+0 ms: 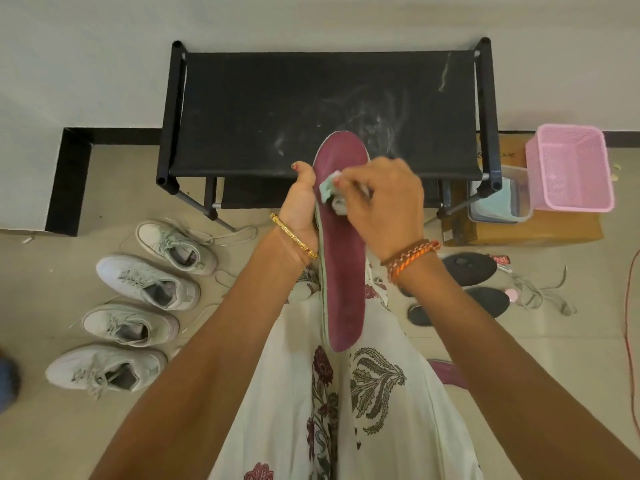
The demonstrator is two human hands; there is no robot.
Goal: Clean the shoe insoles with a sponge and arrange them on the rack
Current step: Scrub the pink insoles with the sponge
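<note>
From the head view, the left hand (300, 206) grips the maroon insole (343, 244) by its edge above the lap, the right hand (381, 206) pinching the sponge (328, 188) against it; light and bendy, it probably needs mid-length support.

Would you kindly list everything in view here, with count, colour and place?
insole: one, maroon, held upright over the lap
sponge: one, pale green, against the insole's upper part
rack: one, black, by the wall, top shelf dusty
sneakers: four, white, floor at left
dark insoles: about three, black, floor at right
second maroon insole: one, partly hidden by right arm
basket: one, pink, on the box
tub: one, clear, beside basket
box: one, brown cardboard, right of rack
cable: one, red, right edge
left hand: grips insole's edge
right hand: pinches sponge
</note>
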